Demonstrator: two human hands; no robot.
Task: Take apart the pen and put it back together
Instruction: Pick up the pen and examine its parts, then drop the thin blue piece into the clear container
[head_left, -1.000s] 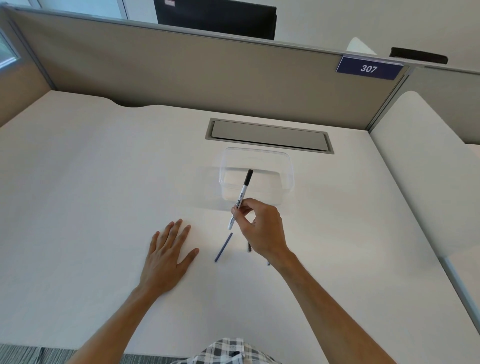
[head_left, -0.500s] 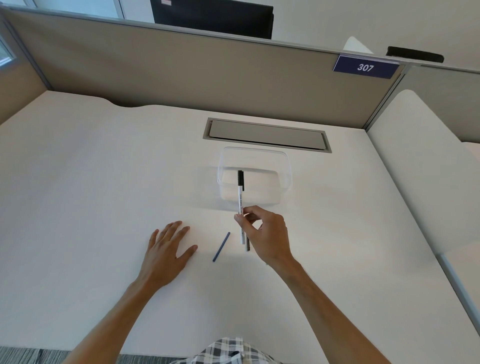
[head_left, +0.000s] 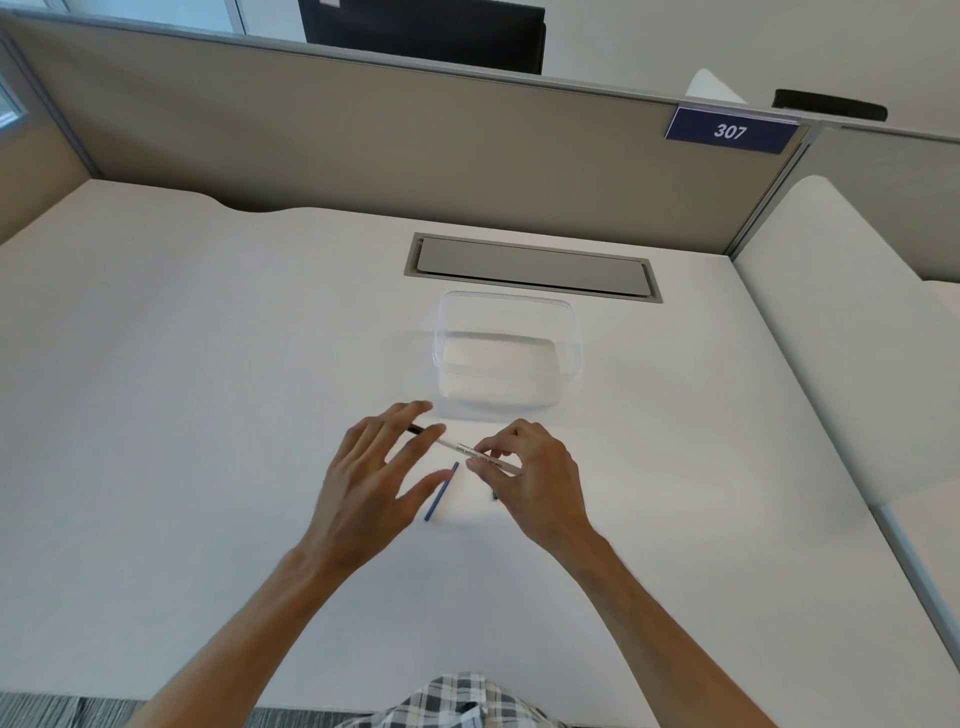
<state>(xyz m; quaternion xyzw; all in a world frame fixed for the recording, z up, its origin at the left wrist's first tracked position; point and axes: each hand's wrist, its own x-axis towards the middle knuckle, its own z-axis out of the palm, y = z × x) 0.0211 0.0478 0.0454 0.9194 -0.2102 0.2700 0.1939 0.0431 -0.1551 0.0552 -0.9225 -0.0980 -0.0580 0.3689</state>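
My right hand (head_left: 535, 478) pinches a white pen barrel (head_left: 457, 448) that has a black end pointing left. The pen lies nearly level above the desk. My left hand (head_left: 374, 478) is raised with fingers spread and straight, its fingertips at the pen's black end; whether they grip it I cannot tell. A thin blue refill (head_left: 440, 492) lies on the desk between my hands. A small dark part (head_left: 495, 496) peeks out under my right hand, mostly hidden.
A clear plastic container (head_left: 506, 353) stands just beyond my hands. Behind it a grey cable flap (head_left: 532, 267) is set into the white desk (head_left: 208, 415). A beige partition with a "307" sign (head_left: 730, 131) closes off the back.
My left hand has lifted off the desk and moved right to the pen's black end. My right hand has turned the pen from upright to nearly level.
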